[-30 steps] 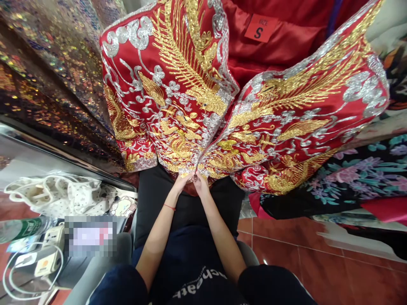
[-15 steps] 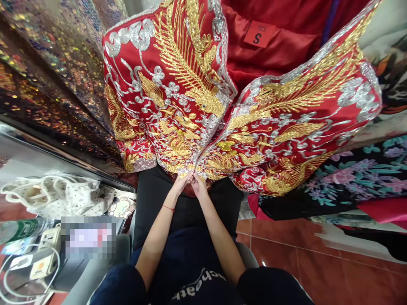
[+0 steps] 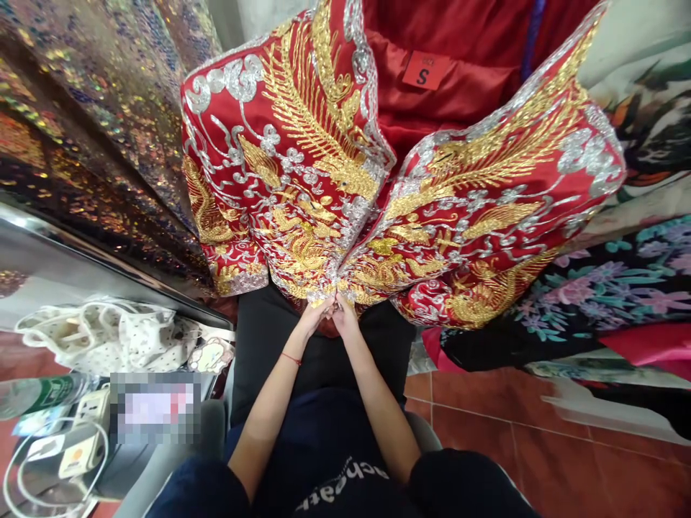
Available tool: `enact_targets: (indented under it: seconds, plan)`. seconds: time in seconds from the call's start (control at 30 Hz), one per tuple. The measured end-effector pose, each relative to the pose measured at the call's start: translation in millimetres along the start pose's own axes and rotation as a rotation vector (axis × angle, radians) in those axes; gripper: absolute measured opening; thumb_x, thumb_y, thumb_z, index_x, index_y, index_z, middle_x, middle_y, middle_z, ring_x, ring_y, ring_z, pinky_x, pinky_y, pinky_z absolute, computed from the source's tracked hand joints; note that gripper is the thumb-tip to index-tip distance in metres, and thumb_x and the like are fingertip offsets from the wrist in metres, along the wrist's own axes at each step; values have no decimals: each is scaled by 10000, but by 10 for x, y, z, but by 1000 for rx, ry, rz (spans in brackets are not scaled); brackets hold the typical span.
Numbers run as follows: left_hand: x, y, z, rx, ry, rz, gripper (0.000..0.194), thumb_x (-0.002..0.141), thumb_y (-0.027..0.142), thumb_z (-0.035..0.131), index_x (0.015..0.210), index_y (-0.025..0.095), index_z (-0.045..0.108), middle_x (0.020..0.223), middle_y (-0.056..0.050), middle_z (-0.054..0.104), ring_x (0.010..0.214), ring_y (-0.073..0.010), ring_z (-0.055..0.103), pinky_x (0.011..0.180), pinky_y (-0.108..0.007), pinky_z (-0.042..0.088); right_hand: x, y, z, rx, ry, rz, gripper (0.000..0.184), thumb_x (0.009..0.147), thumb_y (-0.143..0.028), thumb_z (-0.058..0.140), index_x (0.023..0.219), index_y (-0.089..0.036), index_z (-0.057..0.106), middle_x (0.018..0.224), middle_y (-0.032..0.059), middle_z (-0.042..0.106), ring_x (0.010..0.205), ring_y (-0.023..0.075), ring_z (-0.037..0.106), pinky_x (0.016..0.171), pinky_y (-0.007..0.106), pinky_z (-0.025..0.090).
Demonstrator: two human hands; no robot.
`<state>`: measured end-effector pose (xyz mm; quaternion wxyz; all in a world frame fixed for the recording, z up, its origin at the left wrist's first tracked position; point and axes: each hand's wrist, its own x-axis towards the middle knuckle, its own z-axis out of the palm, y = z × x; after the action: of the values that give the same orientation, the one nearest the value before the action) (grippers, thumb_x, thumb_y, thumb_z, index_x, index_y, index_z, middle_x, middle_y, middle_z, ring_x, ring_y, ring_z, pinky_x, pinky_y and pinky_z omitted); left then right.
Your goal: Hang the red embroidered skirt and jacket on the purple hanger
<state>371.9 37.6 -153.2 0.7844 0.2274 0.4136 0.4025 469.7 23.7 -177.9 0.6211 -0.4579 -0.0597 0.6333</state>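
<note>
A red jacket [image 3: 302,165] thick with gold and silver embroidery hangs open in front of me, its two front panels spreading left and right. A red size tag marked S [image 3: 425,70] shows on the inner lining. My left hand [image 3: 314,316] and my right hand [image 3: 344,317] meet at the bottom of the front opening, fingers pinched on the embroidered hem edges where the two panels join. A thin red string circles my left wrist. What lies between the fingertips is too small to make out.
Dark sequined fabric [image 3: 80,129] hangs at the left. Floral dark fabric [image 3: 604,295] hangs at the right over a red tiled floor [image 3: 540,446]. At lower left sit a white spotted bag [image 3: 108,334], a power strip with white cable [image 3: 80,439] and a green bottle [image 3: 32,392].
Both hands stay pinched at the jacket's bottom hem; the view shifted slightly, so the jacket and tag sit a little further left. No clear change in grip.
</note>
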Motion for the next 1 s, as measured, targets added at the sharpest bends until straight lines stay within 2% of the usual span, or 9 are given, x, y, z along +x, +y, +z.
enact_targets:
  seconds: [0.1,0.23,0.4,0.47,0.57,0.67,0.73,0.83,1.0]
  plan:
    - [9,-18,14,-27,42,19,385,547,356,925,688,115,659,583,-4,622,539,-99,551,555,-245,413,-13,-5,15,22,21,-21,201,691,-280,795,675,-217,604,542,-63,561,477,96,493,459,240,436]
    - [45,-25,-5,-81,166,106,452,540,351,926,871,144,697,795,-27,723,713,-136,660,722,-271,508,-52,49,68,56,77,-66,248,629,-191,814,768,-231,612,671,-59,644,574,96,567,528,228,484]
    - [38,-42,-12,-73,267,215,502,562,301,920,996,180,698,1004,-26,749,917,-134,690,867,-241,511,-67,137,138,88,152,-96,278,634,-182,803,756,-236,559,655,-70,607,596,80,578,532,195,476]
    - [27,-45,-12,-56,288,220,470,562,292,921,957,169,699,943,-16,750,858,-122,689,828,-229,515,-97,204,183,76,171,-92,264,669,-257,791,723,-233,534,592,-78,549,519,68,515,481,193,442]
    - [21,-25,-31,-40,308,178,390,566,313,918,827,148,679,716,22,696,645,-93,638,661,-212,496,-199,334,276,23,170,-65,302,723,-395,742,673,-230,494,517,-89,458,429,55,415,417,200,379]
    - [28,21,-57,-35,297,111,376,579,358,910,700,141,627,539,59,582,466,-56,515,495,-195,400,-297,387,350,-58,146,-63,288,729,-433,712,686,-222,520,531,-74,488,432,59,429,424,207,369]
    - [34,51,-60,-37,263,63,398,572,386,909,667,135,615,503,57,552,427,-56,481,447,-200,359,-317,325,357,-125,132,-88,246,730,-426,697,732,-216,570,563,-59,540,451,67,455,439,211,367]
    - [41,72,-41,-60,210,21,426,545,413,913,717,117,660,561,19,614,468,-89,541,464,-221,404,-301,115,303,-248,116,-144,227,741,-434,673,784,-215,630,577,-50,584,467,81,467,460,219,362]
    - [59,47,-19,-117,218,36,418,498,350,932,775,117,722,773,-44,737,725,-145,683,736,-263,534,-315,-244,226,-479,49,-234,237,716,-415,727,657,-204,637,576,-39,598,572,109,522,594,228,429]
